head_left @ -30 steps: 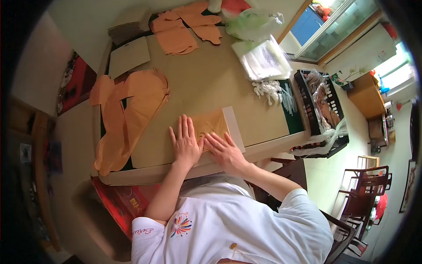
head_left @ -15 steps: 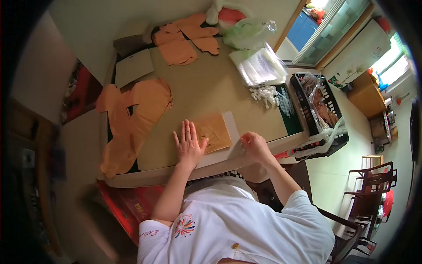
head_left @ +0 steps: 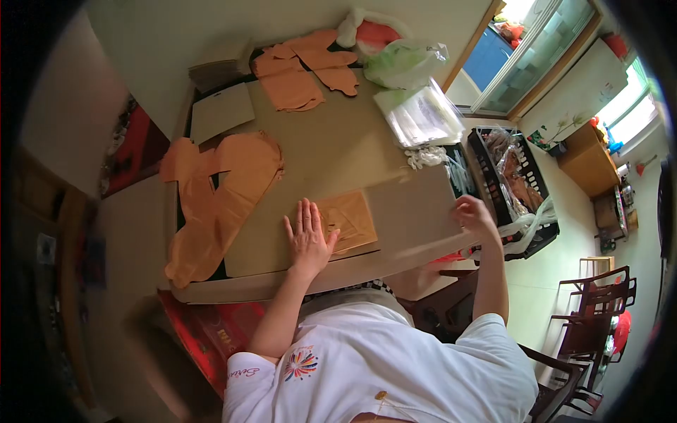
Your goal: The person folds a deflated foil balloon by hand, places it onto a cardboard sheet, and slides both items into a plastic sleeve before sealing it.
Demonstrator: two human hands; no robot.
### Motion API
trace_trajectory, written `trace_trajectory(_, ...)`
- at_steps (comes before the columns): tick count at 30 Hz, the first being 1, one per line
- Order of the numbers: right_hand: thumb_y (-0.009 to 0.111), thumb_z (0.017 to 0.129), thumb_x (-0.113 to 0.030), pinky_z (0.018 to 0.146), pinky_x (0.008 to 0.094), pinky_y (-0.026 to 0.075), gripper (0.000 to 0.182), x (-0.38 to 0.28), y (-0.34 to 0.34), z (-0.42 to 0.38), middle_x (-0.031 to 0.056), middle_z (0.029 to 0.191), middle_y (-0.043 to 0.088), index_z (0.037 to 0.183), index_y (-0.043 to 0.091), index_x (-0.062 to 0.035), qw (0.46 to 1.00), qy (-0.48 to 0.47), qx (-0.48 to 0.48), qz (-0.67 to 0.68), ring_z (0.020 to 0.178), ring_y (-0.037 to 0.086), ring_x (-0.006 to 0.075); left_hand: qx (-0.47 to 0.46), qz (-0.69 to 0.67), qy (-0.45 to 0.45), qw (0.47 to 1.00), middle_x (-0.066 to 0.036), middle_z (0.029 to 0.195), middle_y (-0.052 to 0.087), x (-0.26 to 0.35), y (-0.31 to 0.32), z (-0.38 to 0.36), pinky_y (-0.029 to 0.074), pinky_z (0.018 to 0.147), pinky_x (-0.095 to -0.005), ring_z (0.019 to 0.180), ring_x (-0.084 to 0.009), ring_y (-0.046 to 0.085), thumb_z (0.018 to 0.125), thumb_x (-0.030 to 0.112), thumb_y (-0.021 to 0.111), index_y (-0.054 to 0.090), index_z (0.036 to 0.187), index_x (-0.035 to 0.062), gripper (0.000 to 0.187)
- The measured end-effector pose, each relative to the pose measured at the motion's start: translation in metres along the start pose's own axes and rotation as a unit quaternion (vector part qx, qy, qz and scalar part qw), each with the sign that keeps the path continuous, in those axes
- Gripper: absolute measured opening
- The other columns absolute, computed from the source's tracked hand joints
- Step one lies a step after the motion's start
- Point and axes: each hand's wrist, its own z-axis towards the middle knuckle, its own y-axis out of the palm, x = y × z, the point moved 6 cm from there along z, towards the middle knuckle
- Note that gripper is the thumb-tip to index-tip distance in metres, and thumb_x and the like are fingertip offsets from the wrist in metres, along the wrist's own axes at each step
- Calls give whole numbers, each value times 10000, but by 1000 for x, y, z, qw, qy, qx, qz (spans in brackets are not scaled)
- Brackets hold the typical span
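My left hand (head_left: 309,238) lies flat with its fingers spread, on the left part of a folded orange sheet (head_left: 352,220). To the right of that sheet stretches a flat grey-brown card (head_left: 412,211), slightly blurred. At the card's right edge my right hand (head_left: 475,215) is closed, its fingertips pinching the edge. Larger orange cut shapes lie on the table, one (head_left: 229,173) to the left and others (head_left: 289,81) at the far side.
Clear plastic bags (head_left: 421,116), white cords (head_left: 427,157) and a greenish bag (head_left: 405,62) lie at the far right of the table (head_left: 324,151). Beside it stands a black crate (head_left: 511,169). Grey boards (head_left: 222,111) are at the far left.
My right hand has moved right, and the card has slid out rightward from the folded sheet. The left hand stays flat on the sheet. The whole view has shifted slightly.
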Motion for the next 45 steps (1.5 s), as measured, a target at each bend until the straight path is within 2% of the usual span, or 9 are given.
trace_trajectory(7,538,857,39,524,232,367,133,-21,74,53,-44,651,513,949,574,-49,958,-204,203,-18,603,454,46,5,-17,6,1000,-202,1559,146,-1,-3,-1,47,1145,-578,1458,-313,114,910,468,529,178,1478,-32,834)
trace_trajectory(8,539,863,11,538,249,390,108,3,105,77,-21,650,521,939,590,-47,959,-116,82,247,617,478,58,0,-19,5,1000,-201,1559,146,-1,-4,-1,46,1144,-580,1458,-313,113,909,468,532,175,1478,-32,838)
trace_trajectory(9,540,869,-16,552,266,413,93,15,140,89,2,649,530,928,605,-45,872,-17,-50,486,631,502,70,-4,-21,4,1000,-201,1560,146,0,-4,-3,46,1143,-582,1458,-313,112,908,469,534,172,1479,-33,842)
trace_trajectory(11,617,854,-83,557,251,421,76,-30,163,59,-5,685,575,919,621,-43,985,-167,8,-50,639,526,77,-7,-24,0,1000,-200,1560,146,-1,-6,-4,45,1141,-586,1458,-313,112,906,470,536,169,1479,-34,847)
trace_trajectory(23,626,854,-139,577,316,470,161,-58,176,69,70,667,633,969,639,-26,990,-99,61,-82,583,579,174,10,-19,-34,999,-199,1534,227,-9,-2,44,118,1131,-604,1447,-308,162,898,503,524,232,1459,-35,830)
trace_trajectory(26,621,861,-184,714,390,519,223,-71,173,70,141,896,681,1034,637,-45,967,-55,14,-249,809,655,291,18,5,-34,999,-199,1534,226,-8,-3,55,121,1133,-598,1446,-309,163,907,506,507,233,1459,-33,819)
trace_trajectory(29,620,877,-238,939,427,462,319,-81,187,81,172,1229,586,1152,601,-75,907,-262,109,-310,1133,558,325,15,11,-33,999,-203,1538,211,-6,-2,55,107,1136,-592,1448,-313,153,911,492,506,224,1462,-35,813)
trace_trajectory(32,576,911,-286,1104,463,303,428,-113,226,75,153,1444,403,1300,525,-114,854,-381,38,-351,1348,358,315,-7,-8,-36,999,-208,1547,178,-7,2,49,77,1139,-592,1452,-319,133,918,449,512,208,1464,-41,794)
trace_trajectory(45,491,946,-293,1147,477,207,487,-103,250,87,133,1477,379,1399,447,-120,852,-375,7,-365,1393,307,305,54,-38,-4,998,-220,1521,248,7,18,81,138,1167,-491,1436,-329,194,934,273,425,292,1441,-41,611)
